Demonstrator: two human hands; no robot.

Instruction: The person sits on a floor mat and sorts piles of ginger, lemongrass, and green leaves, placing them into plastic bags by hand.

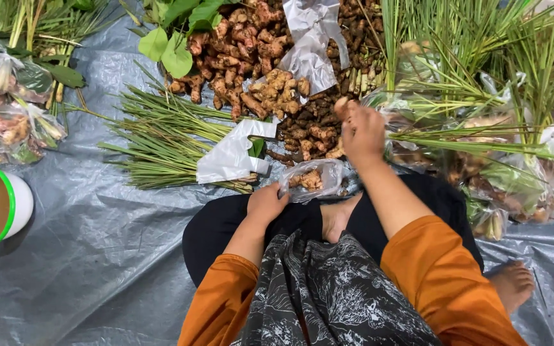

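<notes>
Head view looks down on a seated person. Left hand (265, 204), fingers curled, grips the rim of a clear bag (312, 179) that lies on the grey tarp (97, 256) just before the knees and holds a few root pieces. Right hand (361, 133) is raised over the root pile (270, 64), fingertips pinching one root (340, 104). Lemongrass (161, 138) lies left of the bag.
</notes>
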